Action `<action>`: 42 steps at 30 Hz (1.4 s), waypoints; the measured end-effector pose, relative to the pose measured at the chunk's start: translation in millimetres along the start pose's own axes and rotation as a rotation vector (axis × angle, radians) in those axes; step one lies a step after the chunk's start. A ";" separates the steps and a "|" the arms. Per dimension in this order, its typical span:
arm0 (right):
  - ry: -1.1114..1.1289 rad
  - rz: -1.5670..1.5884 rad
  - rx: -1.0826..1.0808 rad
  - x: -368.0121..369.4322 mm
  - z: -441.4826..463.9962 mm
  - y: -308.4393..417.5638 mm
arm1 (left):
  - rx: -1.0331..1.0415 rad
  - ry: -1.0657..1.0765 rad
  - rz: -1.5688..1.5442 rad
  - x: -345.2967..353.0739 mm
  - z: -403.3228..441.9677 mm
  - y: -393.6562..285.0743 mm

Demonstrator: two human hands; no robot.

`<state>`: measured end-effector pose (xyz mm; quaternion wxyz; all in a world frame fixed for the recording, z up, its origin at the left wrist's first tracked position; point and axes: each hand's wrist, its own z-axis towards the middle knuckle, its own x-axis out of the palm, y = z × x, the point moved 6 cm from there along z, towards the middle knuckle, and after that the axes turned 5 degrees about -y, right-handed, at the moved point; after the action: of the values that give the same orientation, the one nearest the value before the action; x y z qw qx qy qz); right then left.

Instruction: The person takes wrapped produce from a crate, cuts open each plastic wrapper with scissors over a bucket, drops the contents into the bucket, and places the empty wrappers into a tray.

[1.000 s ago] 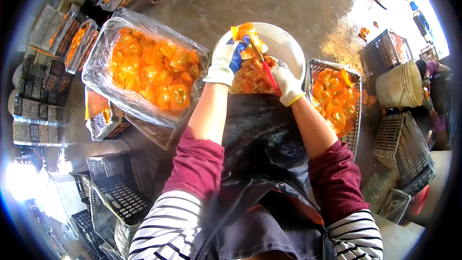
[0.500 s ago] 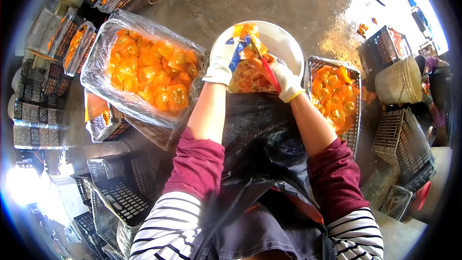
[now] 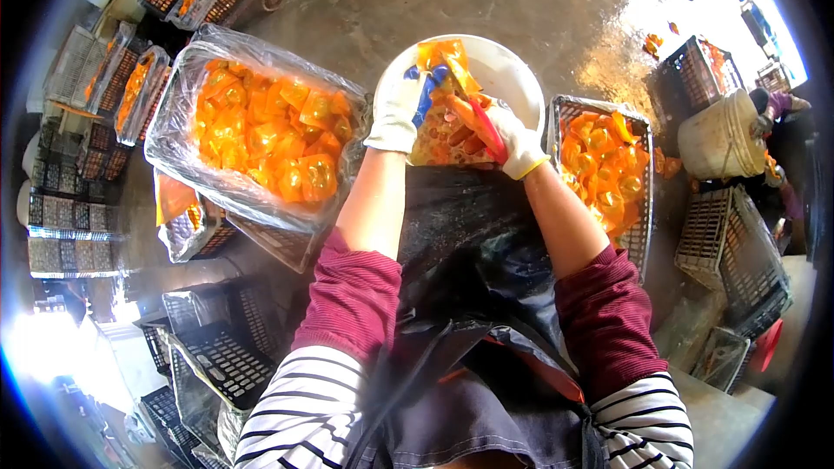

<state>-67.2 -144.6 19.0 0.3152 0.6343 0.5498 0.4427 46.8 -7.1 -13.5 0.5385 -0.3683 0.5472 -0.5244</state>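
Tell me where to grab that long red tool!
By its slim red handle, probably from the right: it slants away and leftward, toward the orange packet, and the right hand holds it from that side.

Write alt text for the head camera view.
A gloved left hand holds an orange packet over a white tub; the right hand grips a red-handled tool. Left, a plastic-lined crate of packets; right, a second crate.

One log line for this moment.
left hand: orange packet, gripped | right hand: red tool, gripped | below: white tub | sides: packet-filled crates
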 end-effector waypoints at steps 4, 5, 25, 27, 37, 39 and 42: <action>0.015 -0.079 -0.024 1.7 -10.6 9.0 | 0.009 -0.033 -0.077 -3.3 -0.5 5.1; 0.008 -0.114 -0.051 1.8 -13.4 11.8 | -0.018 -0.037 -0.158 -3.1 2.9 14.0; -0.198 -0.212 -0.230 -24.3 14.0 -5.7 | 0.055 -0.199 0.354 -8.2 -24.8 -41.4; -0.215 -0.174 -0.162 -35.5 22.0 -17.9 | -0.148 -0.097 -0.203 -10.4 -15.6 -12.7; -0.295 0.810 -0.401 -78.2 17.0 5.2 | -0.333 -0.367 0.142 -195.9 -121.2 3.5; -0.357 1.019 -0.283 -90.3 19.4 -10.9 | -0.289 -0.260 0.589 -222.7 -141.7 54.6; -0.182 0.976 -0.277 -75.1 26.5 -9.3 | -0.276 0.058 1.191 -197.7 -156.5 54.9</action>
<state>-47.3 -213.8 -16.3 0.1994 0.8054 0.0962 0.5498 -67.6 221.8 -46.9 0.6713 -0.0512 0.7364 -0.0672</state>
